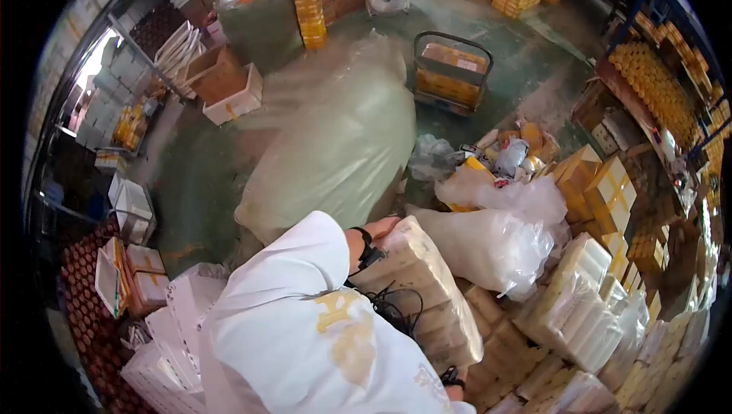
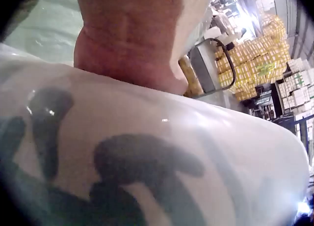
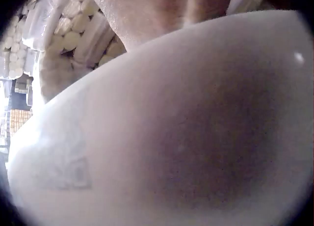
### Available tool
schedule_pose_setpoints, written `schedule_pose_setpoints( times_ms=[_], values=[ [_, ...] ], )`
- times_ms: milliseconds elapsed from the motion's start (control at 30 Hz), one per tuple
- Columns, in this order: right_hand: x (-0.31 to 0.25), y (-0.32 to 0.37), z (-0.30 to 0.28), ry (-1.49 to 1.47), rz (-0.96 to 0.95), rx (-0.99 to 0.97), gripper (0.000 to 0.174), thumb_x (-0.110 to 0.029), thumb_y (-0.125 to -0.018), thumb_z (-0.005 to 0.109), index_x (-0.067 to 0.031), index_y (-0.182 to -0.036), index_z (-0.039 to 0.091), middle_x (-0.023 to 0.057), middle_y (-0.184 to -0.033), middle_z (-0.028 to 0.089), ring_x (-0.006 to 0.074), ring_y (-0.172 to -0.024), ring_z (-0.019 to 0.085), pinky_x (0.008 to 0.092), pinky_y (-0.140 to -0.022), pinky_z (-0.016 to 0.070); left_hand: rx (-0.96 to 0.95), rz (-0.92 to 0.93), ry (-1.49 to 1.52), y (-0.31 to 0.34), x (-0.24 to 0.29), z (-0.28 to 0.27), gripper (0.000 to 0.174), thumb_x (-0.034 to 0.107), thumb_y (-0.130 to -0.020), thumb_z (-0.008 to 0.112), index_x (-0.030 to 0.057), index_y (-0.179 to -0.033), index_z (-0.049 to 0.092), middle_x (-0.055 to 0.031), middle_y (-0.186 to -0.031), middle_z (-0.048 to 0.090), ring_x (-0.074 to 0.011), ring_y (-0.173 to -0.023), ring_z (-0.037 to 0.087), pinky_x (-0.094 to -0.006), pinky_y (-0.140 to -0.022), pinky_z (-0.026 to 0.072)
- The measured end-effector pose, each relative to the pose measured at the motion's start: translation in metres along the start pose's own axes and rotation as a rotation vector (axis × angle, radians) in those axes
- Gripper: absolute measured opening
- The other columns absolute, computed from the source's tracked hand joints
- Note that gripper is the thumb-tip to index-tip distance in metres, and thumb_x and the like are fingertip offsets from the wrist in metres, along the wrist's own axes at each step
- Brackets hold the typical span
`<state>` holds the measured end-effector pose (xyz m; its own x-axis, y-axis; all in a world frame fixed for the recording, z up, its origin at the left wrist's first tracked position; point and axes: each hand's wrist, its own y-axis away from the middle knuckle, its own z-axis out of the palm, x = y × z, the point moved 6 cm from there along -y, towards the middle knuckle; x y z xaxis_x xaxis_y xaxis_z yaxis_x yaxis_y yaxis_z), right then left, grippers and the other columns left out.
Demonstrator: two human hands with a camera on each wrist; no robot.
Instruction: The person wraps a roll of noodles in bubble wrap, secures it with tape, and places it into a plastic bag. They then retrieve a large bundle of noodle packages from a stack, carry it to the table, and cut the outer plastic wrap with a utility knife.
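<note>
A bulky pack of pale rolls [image 1: 427,288] in clear plastic wrap is held against the person's white shirt, tilted in the head view. At its upper end rests the left hand [image 1: 379,227], with a black strap at the wrist. The right hand [image 1: 455,392] is at the lower end, mostly covered by the pack and the shirt. Both wrist views are largely filled by a glossy white surface, printed with dark shapes in the left wrist view [image 2: 147,162]. Behind it the fingers of both hands are hidden.
More wrapped packs [image 1: 576,300] are stacked on the right. A large pale-green sack [image 1: 335,139] lies ahead, beside stuffed clear bags [image 1: 488,242]. Farther off stands a hand cart [image 1: 452,75] with a box. White foam boxes [image 1: 164,345] are at the left, and black cables [image 1: 400,307] hang by the shirt.
</note>
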<state>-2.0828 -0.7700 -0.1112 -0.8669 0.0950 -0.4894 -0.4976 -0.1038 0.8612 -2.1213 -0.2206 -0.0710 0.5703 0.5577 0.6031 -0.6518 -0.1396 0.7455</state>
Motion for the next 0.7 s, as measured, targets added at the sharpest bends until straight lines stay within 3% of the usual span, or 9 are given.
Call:
schedule_pose_setpoints(
  times_ms=[33, 100, 133, 167, 200, 333, 367, 433, 700],
  values=[
    [-0.004, 0.003, 0.007, 0.012, -0.023, -0.003, 0.044, -0.030, -0.103, 0.050, -0.0006, -0.135, 0.055, 0.0133, -0.124, 0.065, 0.0310, -0.108, 0.060, 0.0424, -0.090, 0.0498, 0.002, 0.001, 0.065, 0.026, 0.008, -0.009, 0.048, 0.043, -0.103, 0.034, 0.0119, -0.106, 0.070, -0.0085, -0.093, 0.072, -0.0256, -0.073, 0.068, -0.0449, -0.066, 0.0529],
    [-0.004, 0.006, 0.032, 0.010, -0.046, -0.014, 0.044, -0.030, -0.103, 0.050, -0.0006, -0.135, 0.055, 0.0134, -0.124, 0.064, 0.0312, -0.108, 0.060, 0.0427, -0.090, 0.0498, 0.184, 0.176, -0.150, 0.014, 0.000, -0.081, 0.049, 0.044, -0.103, 0.033, 0.0115, -0.108, 0.069, -0.0084, -0.094, 0.073, -0.0249, -0.080, 0.069, -0.0434, -0.076, 0.0540],
    [-0.004, 0.003, 0.032, 0.002, -0.054, -0.017, 0.044, -0.030, -0.103, 0.050, -0.0006, -0.135, 0.055, 0.0134, -0.124, 0.064, 0.0313, -0.108, 0.060, 0.0428, -0.090, 0.0498, 0.017, 0.081, -0.040, 0.086, 0.040, -0.036, 0.049, 0.043, -0.104, 0.032, 0.0101, -0.111, 0.069, -0.0084, -0.098, 0.073, -0.0240, -0.085, 0.069, -0.0409, -0.079, 0.0547],
    [-0.008, 0.003, 0.034, -0.005, -0.072, -0.015, 0.044, -0.030, -0.103, 0.050, -0.0006, -0.135, 0.055, 0.0135, -0.124, 0.064, 0.0314, -0.108, 0.060, 0.0429, -0.090, 0.0498, -0.029, 0.039, 0.116, 0.071, 0.032, -0.046, 0.050, 0.042, -0.105, 0.031, 0.0089, -0.115, 0.067, -0.0089, -0.104, 0.073, -0.0233, -0.087, 0.069, -0.0406, -0.080, 0.0551],
    [-0.013, 0.001, 0.039, -0.019, -0.091, -0.020, 0.044, -0.030, -0.103, 0.050, -0.0007, -0.135, 0.055, 0.0135, -0.124, 0.064, 0.0315, -0.108, 0.060, 0.0430, -0.090, 0.0498, 0.073, 0.094, -0.100, 0.121, 0.065, -0.022, 0.050, 0.041, -0.105, 0.032, 0.0073, -0.119, 0.066, -0.0090, -0.110, 0.072, -0.0238, -0.093, 0.070, -0.0409, -0.084, 0.0553],
    [-0.028, -0.002, 0.057, -0.056, -0.152, -0.011, 0.045, -0.031, -0.103, 0.050, -0.0007, -0.135, 0.055, 0.0137, -0.125, 0.064, 0.0318, -0.108, 0.060, 0.0435, -0.089, 0.0498, -0.063, 0.178, 0.004, 0.073, 0.038, -0.075, 0.049, 0.041, -0.104, 0.036, 0.0055, -0.123, 0.064, -0.0107, -0.115, 0.071, -0.0261, -0.100, 0.069, -0.0420, -0.091, 0.0544],
    [-0.030, -0.003, 0.058, -0.063, -0.166, -0.012, 0.045, -0.031, -0.103, 0.050, -0.0008, -0.135, 0.055, 0.0138, -0.125, 0.064, 0.0319, -0.108, 0.060, 0.0436, -0.089, 0.0498, -0.051, -0.062, 0.199, 0.089, 0.029, -0.067, 0.051, 0.041, -0.103, 0.037, 0.0034, -0.126, 0.062, -0.0127, -0.118, 0.069, -0.0286, -0.106, 0.067, -0.0431, -0.096, 0.0528],
    [-0.035, -0.007, 0.067, -0.081, -0.188, 0.000, 0.045, -0.031, -0.103, 0.050, -0.0008, -0.135, 0.055, 0.0139, -0.125, 0.064, 0.0321, -0.108, 0.059, 0.0438, -0.089, 0.0498, -0.081, 0.057, 0.290, 0.047, 0.016, -0.102, 0.054, 0.042, -0.102, 0.036, 0.0027, -0.127, 0.062, -0.0133, -0.120, 0.069, -0.0302, -0.107, 0.066, -0.0433, -0.097, 0.0522],
    [-0.059, -0.013, 0.129, -0.108, -0.265, 0.057, 0.046, -0.033, -0.103, 0.049, -0.0009, -0.135, 0.055, 0.0143, -0.125, 0.063, 0.0328, -0.108, 0.059, 0.0448, -0.089, 0.0498, -0.090, -0.050, 0.086, 0.043, 0.065, -0.132, 0.054, 0.044, -0.102, 0.037, 0.0039, -0.130, 0.060, -0.0118, -0.123, 0.068, -0.0305, -0.112, 0.064, -0.0417, -0.097, 0.0515]
  ],
)
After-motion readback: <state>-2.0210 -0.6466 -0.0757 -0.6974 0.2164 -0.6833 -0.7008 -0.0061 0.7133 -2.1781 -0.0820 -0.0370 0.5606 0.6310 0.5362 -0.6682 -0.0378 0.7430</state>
